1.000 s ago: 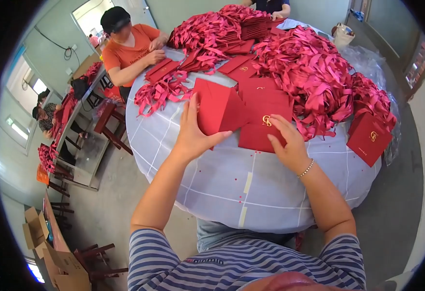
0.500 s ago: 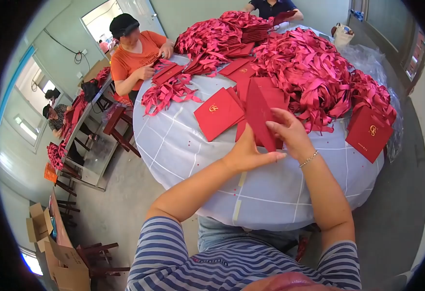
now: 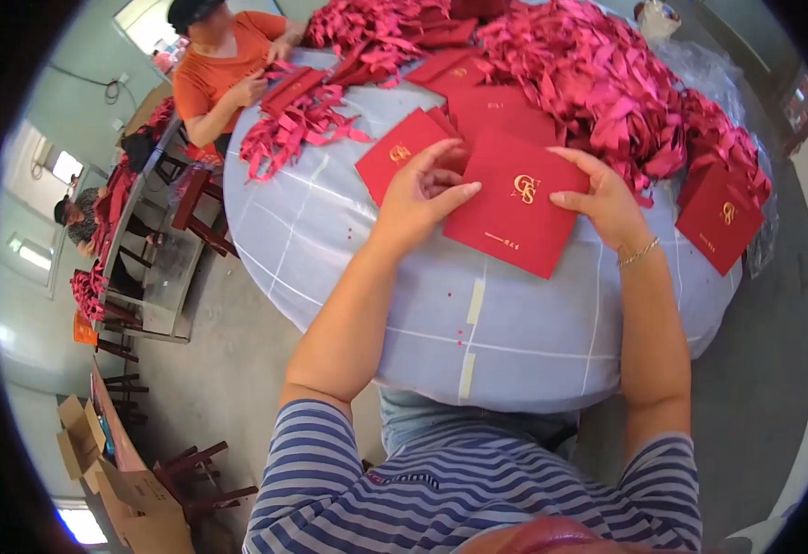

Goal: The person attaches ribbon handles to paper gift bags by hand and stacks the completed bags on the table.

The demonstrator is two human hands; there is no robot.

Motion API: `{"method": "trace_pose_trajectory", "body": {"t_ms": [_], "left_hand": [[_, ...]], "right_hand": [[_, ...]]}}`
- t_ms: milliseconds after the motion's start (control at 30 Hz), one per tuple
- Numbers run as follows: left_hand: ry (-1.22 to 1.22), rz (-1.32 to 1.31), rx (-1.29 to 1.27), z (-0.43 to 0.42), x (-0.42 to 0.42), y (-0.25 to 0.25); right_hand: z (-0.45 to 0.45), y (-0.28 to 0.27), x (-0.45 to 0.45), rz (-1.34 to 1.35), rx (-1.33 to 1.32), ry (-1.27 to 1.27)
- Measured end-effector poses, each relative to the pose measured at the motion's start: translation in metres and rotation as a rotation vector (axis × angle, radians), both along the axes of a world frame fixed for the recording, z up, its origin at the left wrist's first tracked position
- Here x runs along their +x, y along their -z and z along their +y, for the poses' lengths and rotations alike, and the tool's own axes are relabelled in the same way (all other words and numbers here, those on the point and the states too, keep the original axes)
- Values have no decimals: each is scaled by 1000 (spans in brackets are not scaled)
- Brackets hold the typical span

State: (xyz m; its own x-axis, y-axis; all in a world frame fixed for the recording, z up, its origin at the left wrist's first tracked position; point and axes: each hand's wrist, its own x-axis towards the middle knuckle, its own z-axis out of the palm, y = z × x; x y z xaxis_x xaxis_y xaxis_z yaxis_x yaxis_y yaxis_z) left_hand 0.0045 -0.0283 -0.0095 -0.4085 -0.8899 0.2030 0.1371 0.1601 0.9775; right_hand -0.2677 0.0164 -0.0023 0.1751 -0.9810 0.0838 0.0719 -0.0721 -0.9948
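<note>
Red packet [image 3: 505, 217], one, pinched in the right fingers [image 3: 577, 200]; whether the left fingers [image 3: 456, 197] grip it, I can't tell.

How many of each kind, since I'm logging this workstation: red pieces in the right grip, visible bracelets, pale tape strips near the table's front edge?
Red piece in right grip: 1
Bracelet: 1
Pale tape strips: 2
Total: 4

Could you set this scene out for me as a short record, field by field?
In hand: red paper piece, gold emblem facing the camera
Right hand: grips its right edge
Left hand: at its left edge; grip unclear
Right wrist: bracelet
Beyond: heap of red ribbons
Surface: pale tablecloth, white lines
Across, to the left: person in orange
</note>
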Motion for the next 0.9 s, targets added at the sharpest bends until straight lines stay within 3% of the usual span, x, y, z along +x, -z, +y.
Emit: {"method": "trace_pose_trajectory", "body": {"t_ms": [33,133,200,300,367,600,667,767,900], "left_hand": [[-16,-45,-41,0,-1,1],[-21,-116,-7,10,-5,-1],[-22,-544,-567,11,-6,4],[-73,-596,-504,21,-9,1],[-83,-612,-475,25,-15,0],[-137,-608,-384,29,-17,0],[-243,-657,-669,31,-19,-1],[-311,-719,-874,38,-17,-17],[-213,-614,-850,31,-15,-8]], "right_hand": [[2,-5,-2,147,-28,-41],[4,-7,1,232,47,-154],[3,-2,4,216,65,-165],[2,7,2,400,-151,-112],[4,7,4,702,-443,-38],[14,7,20,720,-588,92],[13,5,23,743,-638,106],[15,-1,27,720,-667,164],[18,-1,26,744,-582,120]]}}
